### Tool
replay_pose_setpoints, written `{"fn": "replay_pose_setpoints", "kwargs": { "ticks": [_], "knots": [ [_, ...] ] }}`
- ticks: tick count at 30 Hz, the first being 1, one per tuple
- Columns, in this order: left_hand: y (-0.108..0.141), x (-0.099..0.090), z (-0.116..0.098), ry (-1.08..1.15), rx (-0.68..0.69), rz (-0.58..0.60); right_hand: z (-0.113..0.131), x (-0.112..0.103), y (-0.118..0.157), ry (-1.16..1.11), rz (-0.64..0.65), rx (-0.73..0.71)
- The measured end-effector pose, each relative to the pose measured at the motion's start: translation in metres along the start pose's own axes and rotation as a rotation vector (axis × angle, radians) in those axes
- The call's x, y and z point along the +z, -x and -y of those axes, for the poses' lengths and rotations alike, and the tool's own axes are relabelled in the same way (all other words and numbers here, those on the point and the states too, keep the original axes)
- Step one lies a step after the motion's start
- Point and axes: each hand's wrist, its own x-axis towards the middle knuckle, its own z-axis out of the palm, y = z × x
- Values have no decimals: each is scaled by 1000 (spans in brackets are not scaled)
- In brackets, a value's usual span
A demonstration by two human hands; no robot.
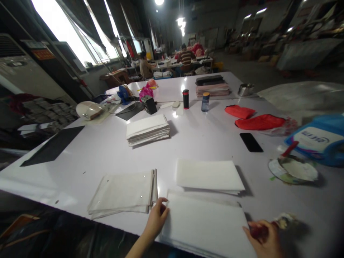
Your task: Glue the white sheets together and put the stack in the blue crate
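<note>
A thick stack of white sheets (204, 225) lies at the near edge of the white table (204, 143), and my left hand (158, 219) has its fingertips at that stack's left edge. I cannot tell whether those fingers pinch the sheets. My right hand (262, 234) is closed around a red object (256, 230) with a pale, frayed end (283, 220), possibly a brush, just right of the stack. A smaller white stack (209, 175) lies beyond it, and a folded off-white fabric pile (123, 193) lies left of my left hand.
A white paper stack (147, 129) stands mid-table. On the right lie a black phone (251, 142), red pouches (259, 122), a round glue-stained board (292, 170) and a blue container (317, 139). Bottles (185, 99) and a pink stack (213, 90) stand farther back. Two co-workers (185, 59) sit beyond the table.
</note>
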Motion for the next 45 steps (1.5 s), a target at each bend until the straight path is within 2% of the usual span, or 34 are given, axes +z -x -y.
{"fn": "replay_pose_setpoints", "kwargs": {
  "ticks": [5,15,22,32,35,41,43,45],
  "knots": [
    [0,3,6,-77,-3,-14,-14,2,4,-38,21,54],
    [-6,13,20,-83,44,-15,-9,2,6,133,94,42],
    [-7,16,20,-77,44,1,-23,3,6,174,90,28],
    [-8,17,20,-149,72,33,-23,4,6,257,94,-1],
    [-6,19,16,-251,94,35,-25,5,8,298,120,-17],
    [-1,22,-8,-705,216,-11,-31,6,9,430,109,-150],
    [1,30,-19,-725,306,4,-33,6,9,506,106,-217],
    [5,45,-29,-662,442,86,-35,7,10,569,87,-279]
  ]
}}
